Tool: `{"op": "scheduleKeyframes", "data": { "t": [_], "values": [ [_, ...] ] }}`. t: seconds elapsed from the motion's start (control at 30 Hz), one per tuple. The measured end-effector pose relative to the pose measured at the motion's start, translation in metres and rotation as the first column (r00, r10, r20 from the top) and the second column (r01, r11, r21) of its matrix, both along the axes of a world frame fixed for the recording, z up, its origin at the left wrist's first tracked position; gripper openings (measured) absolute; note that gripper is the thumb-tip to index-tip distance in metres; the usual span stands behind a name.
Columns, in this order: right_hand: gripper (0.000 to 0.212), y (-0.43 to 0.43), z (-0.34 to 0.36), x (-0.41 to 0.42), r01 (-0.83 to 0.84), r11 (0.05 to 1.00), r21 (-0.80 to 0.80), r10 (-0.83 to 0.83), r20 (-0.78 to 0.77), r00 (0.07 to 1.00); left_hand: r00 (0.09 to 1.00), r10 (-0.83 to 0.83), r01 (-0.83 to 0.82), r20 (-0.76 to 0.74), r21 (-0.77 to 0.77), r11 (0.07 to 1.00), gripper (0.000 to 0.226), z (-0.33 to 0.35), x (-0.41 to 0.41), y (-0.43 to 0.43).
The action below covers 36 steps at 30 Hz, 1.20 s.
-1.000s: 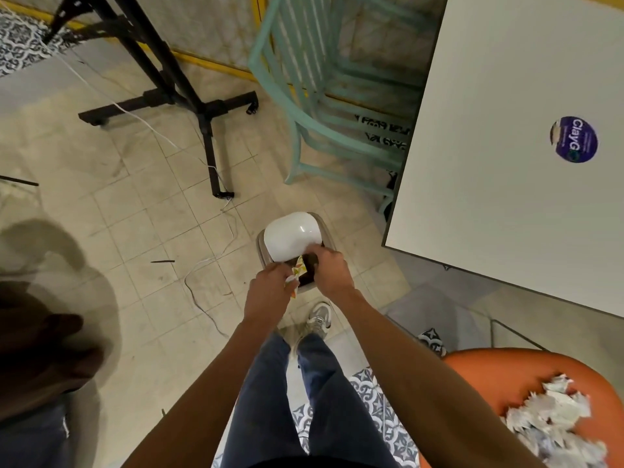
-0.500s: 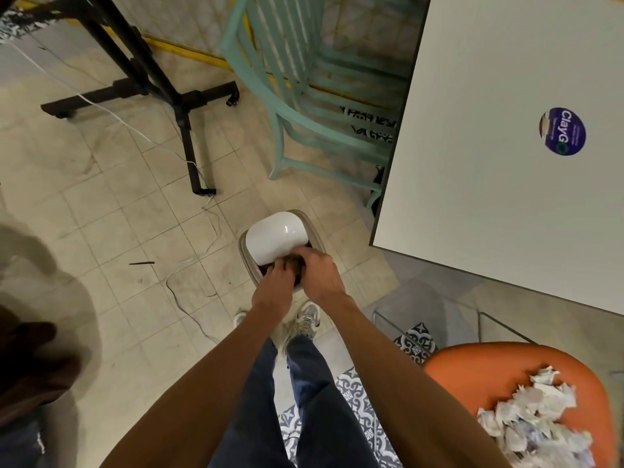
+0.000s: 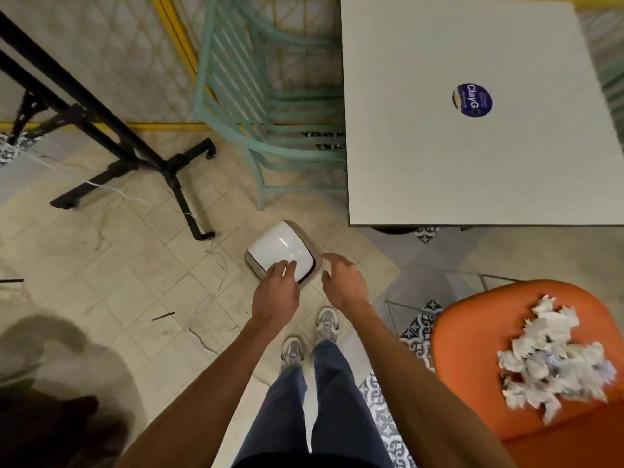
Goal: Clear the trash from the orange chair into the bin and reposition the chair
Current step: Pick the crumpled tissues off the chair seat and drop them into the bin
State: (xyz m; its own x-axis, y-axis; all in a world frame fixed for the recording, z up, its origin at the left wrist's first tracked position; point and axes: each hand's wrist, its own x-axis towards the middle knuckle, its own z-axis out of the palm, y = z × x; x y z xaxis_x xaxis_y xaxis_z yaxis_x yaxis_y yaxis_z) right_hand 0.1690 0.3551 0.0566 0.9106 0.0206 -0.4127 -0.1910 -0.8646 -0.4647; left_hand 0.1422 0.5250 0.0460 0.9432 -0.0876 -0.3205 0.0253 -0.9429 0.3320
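A small bin (image 3: 283, 248) with a white swing lid stands on the tiled floor ahead of my feet. My left hand (image 3: 276, 289) hovers at the lid's near edge, fingers spread and holding nothing. My right hand (image 3: 342, 281) hangs just right of the bin, fingers loosely apart, also holding nothing. The orange chair (image 3: 472, 336) sits at the lower right. A heap of crumpled white paper trash (image 3: 553, 359) lies on its seat.
A white square table (image 3: 472, 163) with a round blue sticker fills the upper right. A teal slatted chair (image 3: 256, 106) stands behind the bin. A black wheeled stand (image 3: 135, 153) and loose white cable lie to the left.
Both hands held scraps inside the bin's opening; now they have drawn back holding nothing and the lid covers the opening. The view has swung toward the orange chair.
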Motion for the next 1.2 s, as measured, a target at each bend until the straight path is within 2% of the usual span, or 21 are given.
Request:
{"op": "scheduleKeyframes", "data": {
  "t": [0.2,0.3,0.47,0.7,0.8,1.0,1.2],
  "values": [
    [0.044,-0.039,0.03,-0.06,0.221,0.975,-0.012,-0.22,0.083,0.972,0.971,-0.187,0.192,0.152,-0.022,0.981,0.045,0.037,-0.011,-0.033],
    [0.043,-0.059,0.037,-0.085,0.29,0.957,-0.006,-0.289,0.091,0.953,0.956,-0.241,0.248,0.169,-0.024,0.968,0.04,0.044,-0.016,-0.05],
    [0.042,-0.114,0.046,-0.133,0.471,0.882,0.001,-0.468,0.117,0.876,0.916,-0.37,0.383,0.152,-0.063,0.922,0.044,0.053,-0.03,-0.111],
    [0.041,-0.209,0.041,-0.192,0.685,0.728,0.037,-0.683,0.129,0.719,0.807,-0.571,0.586,0.153,-0.086,0.805,0.041,0.046,-0.054,-0.23],
    [0.038,-0.255,0.032,-0.216,0.738,0.673,0.051,-0.737,0.135,0.662,0.744,-0.649,0.665,0.159,-0.083,0.742,0.038,0.044,-0.066,-0.287],
    [0.039,-0.349,0.008,-0.262,0.814,0.579,0.051,-0.814,0.097,0.573,0.688,-0.72,0.726,0.096,-0.111,0.679,0.028,0.029,-0.104,-0.393],
    [0.04,-0.425,-0.025,-0.303,0.867,0.498,-0.019,-0.866,0.04,0.499,0.639,-0.769,0.764,-0.005,-0.117,0.635,0.03,0.004,-0.142,-0.48]
  ]
}}
